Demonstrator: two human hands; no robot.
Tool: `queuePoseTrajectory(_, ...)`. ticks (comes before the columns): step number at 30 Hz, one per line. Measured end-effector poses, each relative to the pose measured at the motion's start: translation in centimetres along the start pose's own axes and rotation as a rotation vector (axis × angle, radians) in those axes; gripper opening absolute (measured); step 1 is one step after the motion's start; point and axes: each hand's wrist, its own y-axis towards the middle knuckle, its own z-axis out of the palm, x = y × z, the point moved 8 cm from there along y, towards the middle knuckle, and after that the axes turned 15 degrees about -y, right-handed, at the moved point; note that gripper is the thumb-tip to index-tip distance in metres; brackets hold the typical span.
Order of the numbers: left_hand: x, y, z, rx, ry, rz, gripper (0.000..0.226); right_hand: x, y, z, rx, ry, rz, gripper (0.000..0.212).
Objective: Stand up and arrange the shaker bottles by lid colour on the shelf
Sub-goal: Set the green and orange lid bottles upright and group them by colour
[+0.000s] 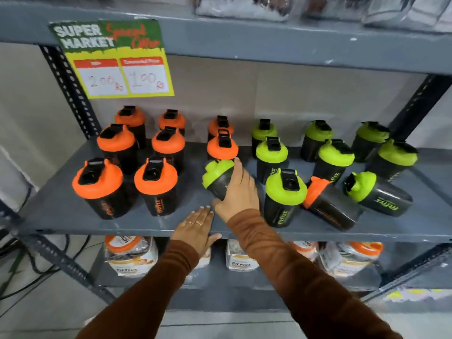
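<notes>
Shaker bottles with orange lids [156, 178] stand upright on the shelf's [61, 211] left half; left hand [195, 228] lies flat on the front edge, fingers [204, 212] spread, holding nothing. Right hand [238, 192] has its fingers wrapped round a tilted green-lid bottle [216, 177] mid-shelf. Rightward, green-lid bottles [285, 189] stand upright; one orange-lid bottle [327, 204] and one green-lid one [376, 192] lie tipped.
</notes>
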Motion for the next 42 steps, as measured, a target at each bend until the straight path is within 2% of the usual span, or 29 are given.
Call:
queuePoseTrajectory(4, -1.1, 0.2, 0.4, -0.014, 0.051, 0.019, 0.086, -1.3, -1.2, -4.3, -0.063, 0.357, 0.065, 0.107)
queuePoseTrajectory(7, -3.8, 0.5, 0.1, -0.030, 0.045, 0.043, 0.088, -3.7, -1.7, -6.7, -0.003, 0.590, 0.116, 0.103)
queuePoseTrajectory(11, -7.8, 0.9, -0.7, -0.079, -0.043, 0.039, 0.106, -7.3, -2.2, -8.9, 0.053, 0.921, 0.163, 0.105)
queuePoseTrajectory(14, -7.2, 1.4, 0.2, -0.138, -0.047, 0.048, 0.105, -10.4, -1.7, -11.0, -0.013, 1.140, 0.183, 0.082)
queuePoseTrajectory(16, -6.3, 1.9, 1.0, -0.136, -0.039, 0.022, 0.113, -13.4, -1.4, -12.8, -0.125, 1.264, 0.214, 0.079)
queuePoseTrajectory(18, -6.3, 2.3, 1.6, -0.093, -0.028, 0.021, 0.122, -17.4, -1.6, -15.2, -0.338, 1.202, 0.290, 0.075)
queuePoseTrajectory(20, -6.7, 2.0, 1.4, -0.066, -0.032, 0.015, 0.130, -21.3, -2.1, -16.3, -0.527, 1.012, 0.429, 0.076)
queuePoseTrajectory(24, -6.8, 2.0, 1.4, -0.037, -0.009, -0.002, 0.137, -26.4, -2.6, -14.9, -0.687, 0.735, 0.611, 0.086)
queuePoseTrajectory(31, -6.7, 2.1, 1.4, -0.036, 0.015, -0.024, 0.139, -28.6, -2.8, -12.4, -0.674, 0.408, 0.554, 0.078)
queuePoseTrajectory(35, -6.8, 2.1, 1.3, -0.043, 0.011, -0.030, 0.139, -29.7, -2.4, -11.3, -0.571, 0.283, 0.594, 0.081)
queuePoseTrajectory(38, -6.8, 2.0, 1.3, -0.034, 0.036, -0.036, 0.138, -30.6, -2.6, -10.3, -0.502, 0.283, 0.636, 0.082)
queuePoseTrajectory(40, -6.9, 2.0, 1.3, -0.032, 0.042, -0.031, 0.128, -31.1, -2.9, -10.0, -0.479, 0.298, 0.652, 0.081)
queuePoseTrajectory(42, -7.0, 1.9, 1.2, -0.044, 0.061, -0.013, 0.095, -31.0, -3.3, -10.2, -0.484, 0.313, 0.673, 0.082)
